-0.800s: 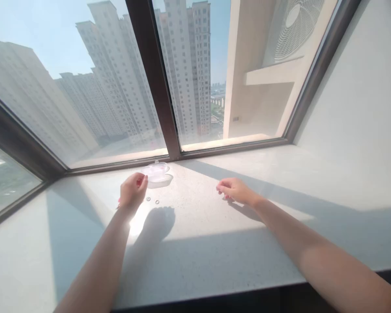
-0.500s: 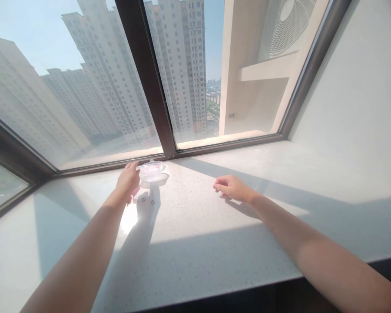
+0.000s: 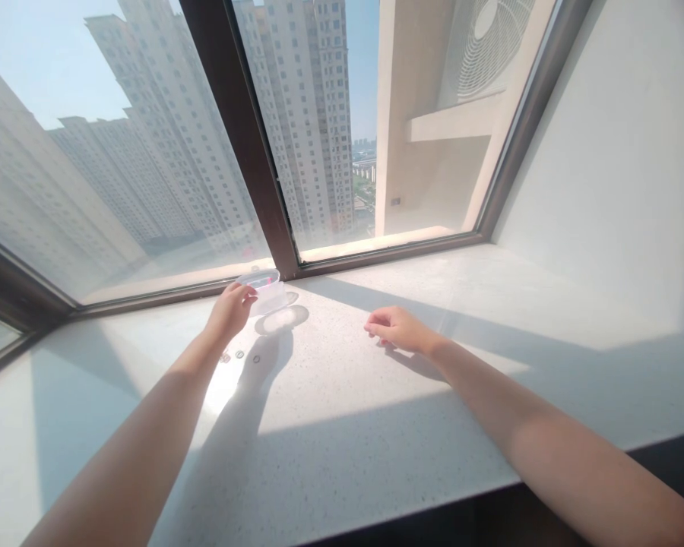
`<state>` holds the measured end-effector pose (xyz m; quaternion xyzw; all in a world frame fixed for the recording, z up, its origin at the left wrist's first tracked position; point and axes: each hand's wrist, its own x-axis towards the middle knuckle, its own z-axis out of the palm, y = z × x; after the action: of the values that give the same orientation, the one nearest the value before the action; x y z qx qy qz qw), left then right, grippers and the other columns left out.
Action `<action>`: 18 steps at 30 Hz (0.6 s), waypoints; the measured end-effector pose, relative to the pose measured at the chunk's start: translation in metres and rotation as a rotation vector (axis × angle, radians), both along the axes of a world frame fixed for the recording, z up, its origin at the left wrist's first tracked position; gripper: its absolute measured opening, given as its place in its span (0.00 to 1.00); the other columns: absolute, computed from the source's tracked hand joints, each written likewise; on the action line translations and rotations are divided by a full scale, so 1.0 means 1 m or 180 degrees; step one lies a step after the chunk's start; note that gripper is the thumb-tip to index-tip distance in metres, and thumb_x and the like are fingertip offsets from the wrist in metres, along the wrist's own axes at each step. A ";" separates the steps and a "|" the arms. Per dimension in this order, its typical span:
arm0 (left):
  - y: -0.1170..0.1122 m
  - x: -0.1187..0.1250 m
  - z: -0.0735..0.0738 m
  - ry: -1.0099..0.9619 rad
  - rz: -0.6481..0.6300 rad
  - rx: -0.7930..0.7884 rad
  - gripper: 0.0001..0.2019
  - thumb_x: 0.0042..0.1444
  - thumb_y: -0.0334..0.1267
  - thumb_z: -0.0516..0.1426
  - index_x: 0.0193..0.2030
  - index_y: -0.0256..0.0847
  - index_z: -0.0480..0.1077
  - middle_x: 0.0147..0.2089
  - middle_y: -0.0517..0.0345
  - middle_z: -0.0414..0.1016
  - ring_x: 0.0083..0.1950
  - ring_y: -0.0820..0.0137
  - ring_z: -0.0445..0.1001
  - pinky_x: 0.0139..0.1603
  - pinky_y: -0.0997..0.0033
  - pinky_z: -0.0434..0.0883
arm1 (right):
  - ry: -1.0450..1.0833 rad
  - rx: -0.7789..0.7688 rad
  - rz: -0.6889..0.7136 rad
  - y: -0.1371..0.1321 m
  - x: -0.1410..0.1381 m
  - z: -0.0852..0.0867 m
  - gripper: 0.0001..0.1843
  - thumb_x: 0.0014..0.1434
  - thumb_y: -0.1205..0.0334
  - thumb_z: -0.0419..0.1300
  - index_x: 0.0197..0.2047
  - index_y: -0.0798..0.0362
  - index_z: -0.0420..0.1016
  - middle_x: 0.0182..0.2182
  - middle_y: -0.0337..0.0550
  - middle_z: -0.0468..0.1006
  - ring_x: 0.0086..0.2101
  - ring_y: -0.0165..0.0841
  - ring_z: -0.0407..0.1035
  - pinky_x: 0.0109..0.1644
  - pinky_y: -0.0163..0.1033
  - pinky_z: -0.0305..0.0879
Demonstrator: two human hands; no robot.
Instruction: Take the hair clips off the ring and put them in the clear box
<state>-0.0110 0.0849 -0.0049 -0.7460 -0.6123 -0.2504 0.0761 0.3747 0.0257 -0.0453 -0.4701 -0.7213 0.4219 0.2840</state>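
My left hand is closed at the near left side of a small clear plastic box, thumb and fingers on its edge. The box is tilted by the window, its shadow lying apart from it on the sill. A small pink spot shows at the box; its kind is too small to tell. Several small rings lie on the sill below my left wrist, some close to the forearm. My right hand rests low over the sill, fingers curled and the thumb against them. Whether anything is in it is hidden.
The pale speckled sill spreads under both hands, with a dark front edge below. Dark window frames and glass bound it behind, and a white wall stands at the right. Bright sun and shadow bands cross the sill.
My left hand has moved up and right with the clear box, which is now tilted. The pink thing formerly under this hand no longer shows there. My right hand keeps its pose.
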 end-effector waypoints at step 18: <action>-0.059 0.142 -0.025 -0.0731 -0.1073 -0.0037 0.08 0.61 0.32 0.54 0.42 0.41 0.74 0.39 0.53 0.72 0.41 0.64 0.72 0.44 0.64 0.70 | -0.0123 0.0524 -0.0431 0.006 0.000 -0.002 0.12 0.57 0.56 0.61 0.41 0.54 0.76 0.34 0.44 0.80 0.25 0.31 0.74 0.29 0.35 0.68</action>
<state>0.1312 0.0256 -0.0300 -0.8050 -0.4848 -0.3395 -0.0415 0.3744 0.0318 -0.0477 -0.5010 -0.7254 0.3320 0.3355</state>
